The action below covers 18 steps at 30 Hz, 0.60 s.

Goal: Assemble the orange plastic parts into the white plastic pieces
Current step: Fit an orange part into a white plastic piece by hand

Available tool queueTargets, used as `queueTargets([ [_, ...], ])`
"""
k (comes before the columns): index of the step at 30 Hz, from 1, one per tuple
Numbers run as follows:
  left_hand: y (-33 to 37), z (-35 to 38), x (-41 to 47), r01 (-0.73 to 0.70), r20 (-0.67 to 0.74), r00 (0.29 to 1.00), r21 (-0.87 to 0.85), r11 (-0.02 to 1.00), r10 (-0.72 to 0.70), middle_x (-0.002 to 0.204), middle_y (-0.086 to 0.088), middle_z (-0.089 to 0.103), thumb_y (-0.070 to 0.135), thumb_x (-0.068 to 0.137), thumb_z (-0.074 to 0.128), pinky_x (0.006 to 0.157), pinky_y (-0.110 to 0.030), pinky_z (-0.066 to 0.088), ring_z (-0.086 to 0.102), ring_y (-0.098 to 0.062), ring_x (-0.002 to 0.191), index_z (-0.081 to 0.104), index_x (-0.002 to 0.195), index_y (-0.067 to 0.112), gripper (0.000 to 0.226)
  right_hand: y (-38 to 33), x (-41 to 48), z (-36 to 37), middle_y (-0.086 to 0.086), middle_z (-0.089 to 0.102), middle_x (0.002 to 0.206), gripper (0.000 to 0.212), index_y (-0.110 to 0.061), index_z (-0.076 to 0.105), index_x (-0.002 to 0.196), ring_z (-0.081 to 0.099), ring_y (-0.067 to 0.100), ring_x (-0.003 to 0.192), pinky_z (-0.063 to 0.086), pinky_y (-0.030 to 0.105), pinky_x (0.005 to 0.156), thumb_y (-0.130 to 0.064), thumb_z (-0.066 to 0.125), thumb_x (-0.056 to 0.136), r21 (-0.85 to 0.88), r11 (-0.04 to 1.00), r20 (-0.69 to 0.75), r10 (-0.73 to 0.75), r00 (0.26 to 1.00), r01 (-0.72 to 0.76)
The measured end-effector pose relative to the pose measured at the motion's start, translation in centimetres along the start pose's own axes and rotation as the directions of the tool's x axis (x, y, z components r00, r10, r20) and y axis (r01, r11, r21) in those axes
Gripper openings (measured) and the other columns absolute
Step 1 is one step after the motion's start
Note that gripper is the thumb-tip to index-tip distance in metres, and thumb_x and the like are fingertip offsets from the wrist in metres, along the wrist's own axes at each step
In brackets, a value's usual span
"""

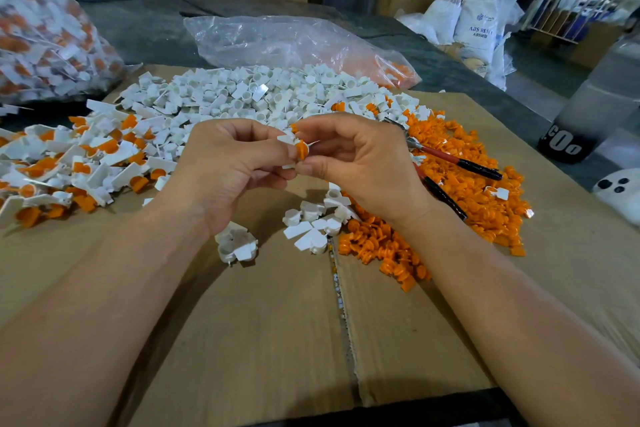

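My left hand (228, 163) and my right hand (360, 159) meet above the cardboard, fingertips together. Between them sits a white plastic piece (286, 139) with an orange plastic part (301, 150) at its opening; the left fingers pinch the white piece, the right fingers pinch the orange part. A heap of loose white pieces (249, 97) lies behind the hands. Loose orange parts (467, 184) are piled to the right. Joined white-and-orange pieces (79, 163) are heaped at the left.
Red-and-black handled pliers (457, 163) lie on the orange pile. Clear plastic bags stand at the back (294, 42) and far left (41, 28). A few white pieces (311, 222) and a white cluster (237, 246) lie on the cardboard sheet (277, 340). A white device (620, 192) sits at right.
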<state>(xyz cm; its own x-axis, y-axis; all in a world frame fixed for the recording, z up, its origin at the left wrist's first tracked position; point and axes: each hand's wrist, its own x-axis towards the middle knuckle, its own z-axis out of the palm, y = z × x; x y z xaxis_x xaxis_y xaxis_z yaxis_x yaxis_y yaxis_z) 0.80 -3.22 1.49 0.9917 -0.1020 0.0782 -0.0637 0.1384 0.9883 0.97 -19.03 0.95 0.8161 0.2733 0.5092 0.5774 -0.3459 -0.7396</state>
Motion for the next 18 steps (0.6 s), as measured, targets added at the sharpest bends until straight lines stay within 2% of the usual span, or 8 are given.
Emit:
queueTargets([
  [4, -0.03, 0.01, 0.08, -0.007, -0.008, 1.0, 0.016, 1.0, 0.007, 0.052, -0.004, 0.064, -0.004, 0.067, 0.071, 0.043, -0.016, 0.046, 0.061, -0.013, 0.046, 0.064, 0.061, 0.008, 0.015, -0.04, -0.02, -0.17, -0.014, 0.064, 0.082, 0.035, -0.023, 0.062, 0.097, 0.065, -0.003, 0.077, 0.051, 0.014, 0.075, 0.001, 0.072, 0.072, 0.042, 0.999, 0.011, 0.007, 1.0, -0.007],
  [10, -0.08, -0.02, 0.08, -0.007, -0.011, 1.0, 0.008, 1.0, 0.007, 0.052, -0.003, 0.064, -0.003, 0.067, 0.071, 0.043, -0.016, 0.046, 0.061, -0.012, 0.045, 0.064, 0.062, 0.008, 0.014, -0.2, -0.11, -0.15, -0.013, 0.064, 0.081, 0.034, -0.025, 0.063, 0.091, 0.065, 0.0, 0.079, 0.052, 0.016, 0.075, 0.003, 0.071, 0.073, 0.049, 0.999, 0.022, 0.004, 1.0, -0.005],
  [15, -0.03, -0.02, 0.07, -0.004, -0.011, 1.0, 0.003, 1.0, 0.004, 0.052, -0.003, 0.064, -0.002, 0.066, 0.072, 0.042, -0.016, 0.046, 0.061, -0.012, 0.045, 0.064, 0.062, 0.009, 0.014, -0.35, -0.18, -0.14, -0.015, 0.063, 0.081, 0.036, -0.022, 0.062, 0.095, 0.065, -0.002, 0.077, 0.052, 0.014, 0.075, 0.004, 0.071, 0.072, 0.035, 0.999, 0.017, 0.008, 1.0, -0.008],
  [18, 0.08, 0.0, -0.02, -0.01, -0.003, 1.0, -0.004, 1.0, 0.01, 0.053, -0.004, 0.065, 0.004, 0.057, 0.074, 0.042, -0.016, 0.046, 0.061, -0.012, 0.046, 0.065, 0.06, 0.011, 0.011, -0.41, -0.18, -0.18, -0.016, 0.063, 0.08, 0.03, -0.02, 0.064, 0.092, 0.065, -0.002, 0.077, 0.052, 0.013, 0.074, 0.002, 0.072, 0.072, 0.021, 1.0, 0.015, 0.013, 1.0, -0.013],
])
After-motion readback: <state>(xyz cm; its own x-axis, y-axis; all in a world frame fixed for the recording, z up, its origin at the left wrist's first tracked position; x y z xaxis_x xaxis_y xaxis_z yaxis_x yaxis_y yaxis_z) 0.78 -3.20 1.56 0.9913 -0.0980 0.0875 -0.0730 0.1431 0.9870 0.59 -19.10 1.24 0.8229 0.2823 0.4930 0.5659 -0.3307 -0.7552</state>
